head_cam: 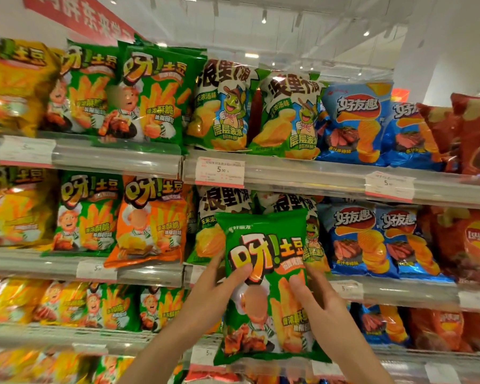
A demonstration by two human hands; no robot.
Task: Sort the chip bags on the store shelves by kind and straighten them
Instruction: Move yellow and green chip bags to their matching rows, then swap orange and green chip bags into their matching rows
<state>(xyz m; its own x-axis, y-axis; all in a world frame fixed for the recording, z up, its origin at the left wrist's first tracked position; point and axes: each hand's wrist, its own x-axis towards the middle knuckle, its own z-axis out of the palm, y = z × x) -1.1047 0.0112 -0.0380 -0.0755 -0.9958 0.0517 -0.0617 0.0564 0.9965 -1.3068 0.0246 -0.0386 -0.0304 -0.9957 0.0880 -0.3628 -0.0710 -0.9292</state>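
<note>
The sorting step is on. Both hands hold one green bag (266, 286) up in front of the white-and-green bags (222, 234) on the middle shelf (399, 293). The left hand (219, 286) pinches its left edge, and the right hand (316, 303) pinches the right. The bag is puffy, shiny and crinkly. It likely belongs with the matching green bags (86, 214) to the left, so next it must go there and stand straight.

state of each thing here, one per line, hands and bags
left hand: grips the held bag's left edge
right hand: grips its right side
held green bag: upright, off the shelf, in front of the frog bags
orange bag: on the shelf, tilted, beside a green bag
</note>
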